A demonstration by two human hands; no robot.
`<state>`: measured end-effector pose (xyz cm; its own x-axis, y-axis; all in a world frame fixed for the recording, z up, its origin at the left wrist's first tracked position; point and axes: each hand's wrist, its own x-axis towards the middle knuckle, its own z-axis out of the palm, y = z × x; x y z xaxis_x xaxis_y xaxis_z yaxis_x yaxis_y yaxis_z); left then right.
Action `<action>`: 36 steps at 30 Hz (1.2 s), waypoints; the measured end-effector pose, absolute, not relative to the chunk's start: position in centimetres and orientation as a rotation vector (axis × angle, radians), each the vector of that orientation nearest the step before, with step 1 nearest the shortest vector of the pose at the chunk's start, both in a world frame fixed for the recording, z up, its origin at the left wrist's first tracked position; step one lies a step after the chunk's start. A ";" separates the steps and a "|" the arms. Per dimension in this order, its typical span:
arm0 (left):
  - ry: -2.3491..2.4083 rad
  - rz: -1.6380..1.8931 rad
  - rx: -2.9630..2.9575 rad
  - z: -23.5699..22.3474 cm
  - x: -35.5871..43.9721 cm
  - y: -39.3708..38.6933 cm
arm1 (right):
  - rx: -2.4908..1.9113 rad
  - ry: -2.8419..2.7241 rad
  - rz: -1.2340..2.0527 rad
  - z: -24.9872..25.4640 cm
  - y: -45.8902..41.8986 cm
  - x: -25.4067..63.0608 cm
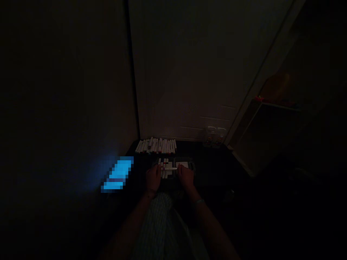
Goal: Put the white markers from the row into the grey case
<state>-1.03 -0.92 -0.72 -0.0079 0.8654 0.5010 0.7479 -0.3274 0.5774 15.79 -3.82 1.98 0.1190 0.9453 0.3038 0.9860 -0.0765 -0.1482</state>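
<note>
In dim light, a white marker (170, 168) lies level between my two hands. My left hand (153, 177) is closed on its left end, and my right hand (185, 177) is closed on its right end. Under it sits a dark open case (193, 165), partly hidden by my hands. Several white markers (163, 174) lie side by side in the case's left half. Something pale and flat (182, 164) shows in the right half, behind my right hand.
Many white markers (155, 145) lie in a row along the back of the dark table (217, 169). Two clear containers (214, 137) stand against the wall at the back right. A blurred, bright blue screen (118, 174) glows at the left. A shelf (279, 104) stands at the right.
</note>
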 end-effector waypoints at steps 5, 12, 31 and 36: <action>1.738 1.273 2.083 -0.8 -0.9 -0.9 | -2.106 -1.868 -0.173 2.2 -3.9 15.7; 1.692 1.311 2.090 -1.2 -1.0 -0.6 | -2.097 -1.847 -0.172 1.7 -3.7 15.8; 1.588 1.306 1.972 -1.3 -1.0 -0.3 | -2.110 -1.858 -0.151 2.3 -3.9 15.8; 1.552 1.349 1.924 -1.2 -0.9 -0.6 | -2.103 -1.835 -0.136 2.0 -3.7 15.9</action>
